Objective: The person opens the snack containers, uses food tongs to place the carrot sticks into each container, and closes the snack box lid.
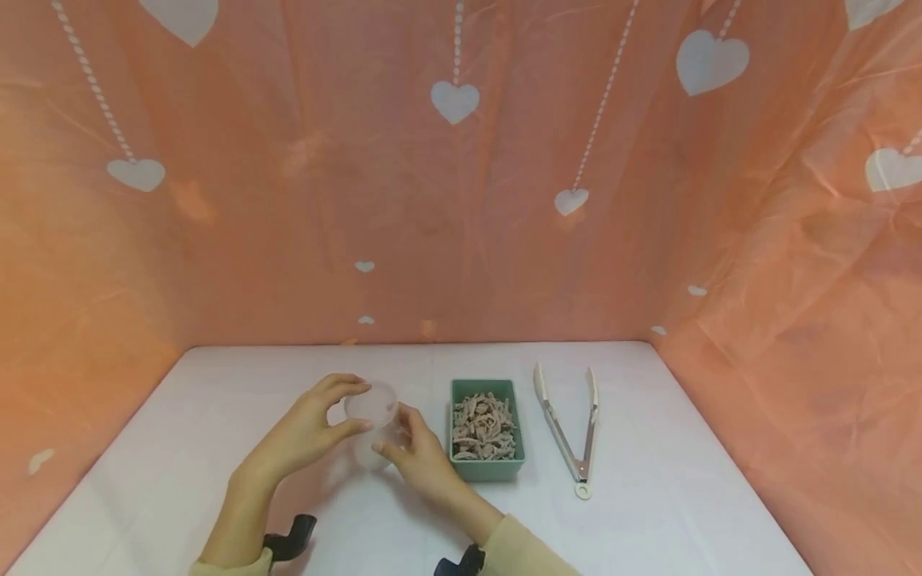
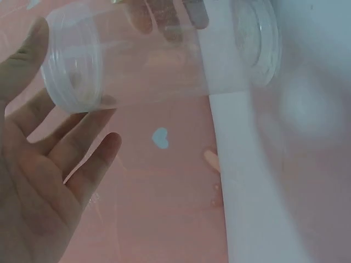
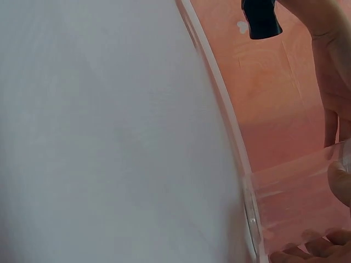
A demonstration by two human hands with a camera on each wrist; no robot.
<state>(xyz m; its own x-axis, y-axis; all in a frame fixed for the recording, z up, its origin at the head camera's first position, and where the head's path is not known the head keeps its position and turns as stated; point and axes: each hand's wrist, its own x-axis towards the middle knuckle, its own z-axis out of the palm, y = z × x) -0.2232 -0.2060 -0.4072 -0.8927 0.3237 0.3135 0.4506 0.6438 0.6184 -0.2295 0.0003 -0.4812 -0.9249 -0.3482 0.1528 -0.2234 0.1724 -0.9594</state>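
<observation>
Plastic jar (image 1: 383, 430) stands upright; left grip (image 1: 310, 428) clamps its top, right grip (image 1: 423, 458) its side

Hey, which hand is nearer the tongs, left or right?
The right hand. It holds the clear jar by its side, with the green tub between it and the tongs. The left hand is farther away, at the jar's top.

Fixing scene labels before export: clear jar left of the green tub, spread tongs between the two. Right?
One error: the spread tongs lie right of the green tub, not between it and the clear jar. The head view shows it; the rest holds.
</observation>
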